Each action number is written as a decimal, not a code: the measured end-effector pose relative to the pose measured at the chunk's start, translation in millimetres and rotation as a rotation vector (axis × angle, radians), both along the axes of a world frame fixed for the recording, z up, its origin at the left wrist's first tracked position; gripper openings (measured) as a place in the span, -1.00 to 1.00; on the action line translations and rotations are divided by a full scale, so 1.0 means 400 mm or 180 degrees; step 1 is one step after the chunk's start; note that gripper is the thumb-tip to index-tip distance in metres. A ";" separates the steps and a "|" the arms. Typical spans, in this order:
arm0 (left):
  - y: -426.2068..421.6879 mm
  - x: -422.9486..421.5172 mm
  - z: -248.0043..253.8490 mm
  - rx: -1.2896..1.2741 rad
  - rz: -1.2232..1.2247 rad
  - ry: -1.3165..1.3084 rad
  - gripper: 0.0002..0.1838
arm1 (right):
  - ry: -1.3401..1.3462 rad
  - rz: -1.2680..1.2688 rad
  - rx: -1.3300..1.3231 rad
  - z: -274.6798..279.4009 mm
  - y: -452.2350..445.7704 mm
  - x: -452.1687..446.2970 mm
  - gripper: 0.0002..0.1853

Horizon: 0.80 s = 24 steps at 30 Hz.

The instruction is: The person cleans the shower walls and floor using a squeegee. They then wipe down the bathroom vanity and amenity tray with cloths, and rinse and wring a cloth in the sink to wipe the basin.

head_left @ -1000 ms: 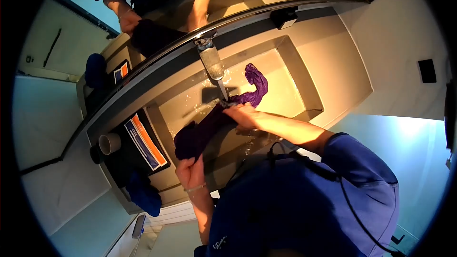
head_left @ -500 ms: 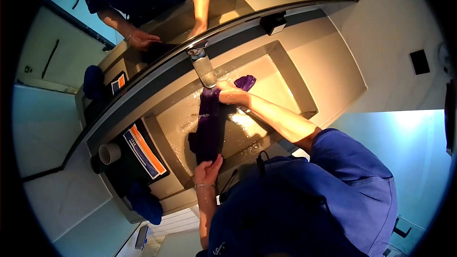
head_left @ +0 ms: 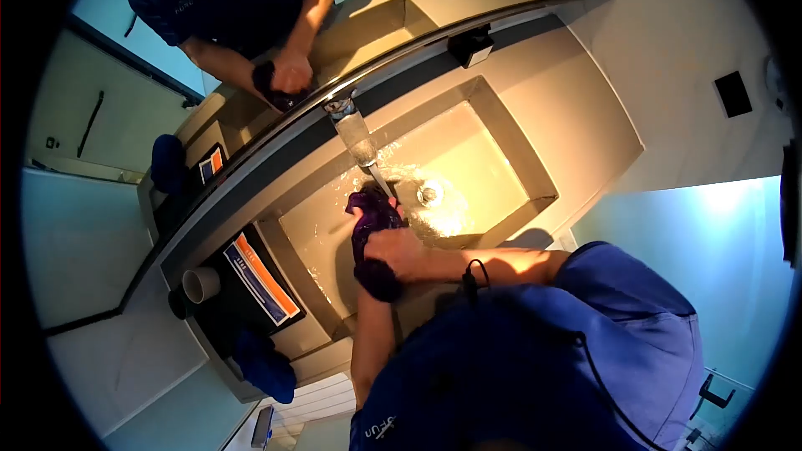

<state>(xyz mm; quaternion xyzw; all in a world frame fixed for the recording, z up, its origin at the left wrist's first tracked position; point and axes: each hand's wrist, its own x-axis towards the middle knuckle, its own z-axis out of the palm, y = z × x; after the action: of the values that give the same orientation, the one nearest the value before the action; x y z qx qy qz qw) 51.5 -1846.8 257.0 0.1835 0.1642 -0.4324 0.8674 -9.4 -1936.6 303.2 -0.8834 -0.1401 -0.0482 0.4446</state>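
A wet, dark purple cloth (head_left: 373,219) is bunched up between my two hands over the sink, just below the tap's stream. My right hand (head_left: 398,252) is closed around its middle. My left hand (head_left: 398,209) is mostly covered by the cloth, with only bits of its fingers showing; the cloth also lies around that wrist. Water runs from the tap (head_left: 357,140) beside the cloth into the beige sink (head_left: 516,146). A round drain (head_left: 430,193) shows in the basin to the right of my hands.
On the left counter are a cup (head_left: 200,285), an orange, white and blue card (head_left: 261,278) on a black mat, and a dark blue cloth (head_left: 266,365). A small black box (head_left: 472,48) stands behind the sink. The mirror (head_left: 368,33) reflects my arms.
Both hands have come together, and the cloth, stretched out before, is now gathered between them. My right hand has moved back from under the tap. The drain has come into view.
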 end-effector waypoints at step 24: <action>0.026 -0.003 -0.067 -0.0765 -0.0297 -0.0188 -0.34 | 0.0927 0.1095 -0.0311 0.161 -0.043 -0.035 -0.51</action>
<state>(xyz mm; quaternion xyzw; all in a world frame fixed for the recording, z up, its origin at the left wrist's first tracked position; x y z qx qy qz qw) 50.1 -1836.5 230.2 0.0983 0.0769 -0.4832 0.8666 -23.5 -1953.8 367.5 -0.8646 -0.2252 0.1631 0.4184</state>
